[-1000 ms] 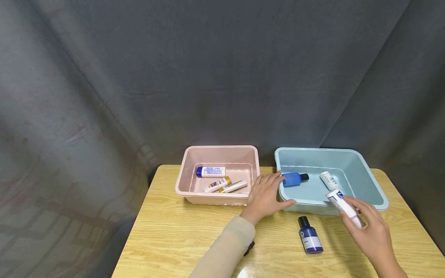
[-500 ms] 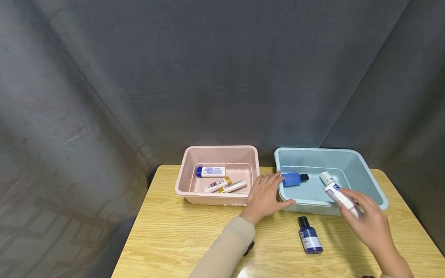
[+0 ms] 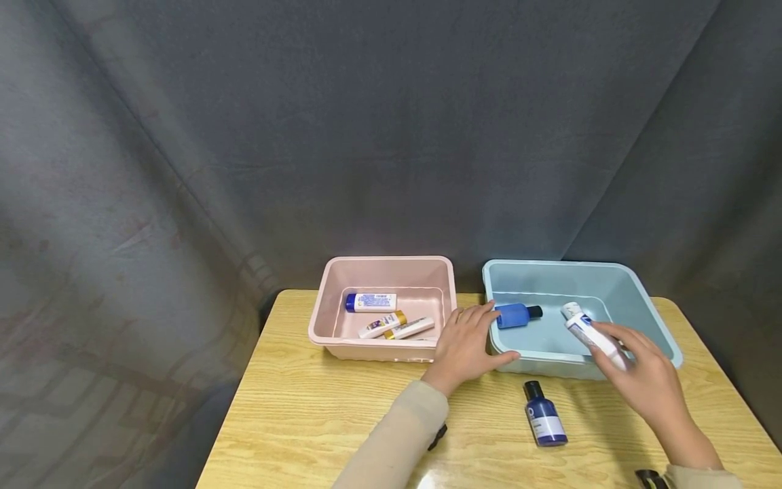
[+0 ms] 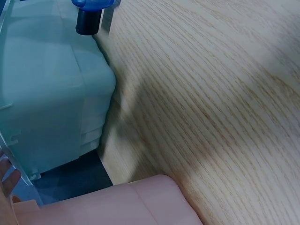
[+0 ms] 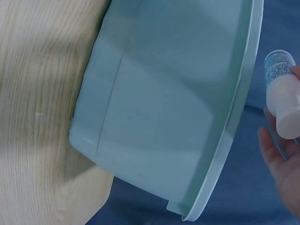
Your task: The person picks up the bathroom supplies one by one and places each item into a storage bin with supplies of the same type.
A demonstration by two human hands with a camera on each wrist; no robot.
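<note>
My right hand (image 3: pixel 641 370) holds a white bottle with blue marks (image 3: pixel 591 338) over the near side of the light blue bin (image 3: pixel 650 326). In the right wrist view, fingers and thumb surround this white bottle (image 5: pixel 283 96) above the bin's rim. Behind it lies a white container (image 3: pixel 571 309), partly hidden. A blue bottle with a black cap (image 3: pixel 514 315) lies at the bin's left. My left hand (image 3: pixel 464 346) spreads its fingers at the bin's near left corner, beside the rim. On the table, a dark blue bottle with a white label (image 3: pixel 546 415) lies flat.
A pink bin (image 3: pixel 314 319) stands left of the blue one, holding a white tube with a blue cap (image 3: pixel 371 303) and white tubes with gold caps (image 3: pixel 383 324). Both sit at the far edge of the wooden table (image 3: pixel 293 421). A grey curtain (image 3: pixel 391 136) hangs behind.
My right hand has moved a little forward and left, taking the white bottle farther over the blue bin and covering more of the white container. The left hand has stayed still.
</note>
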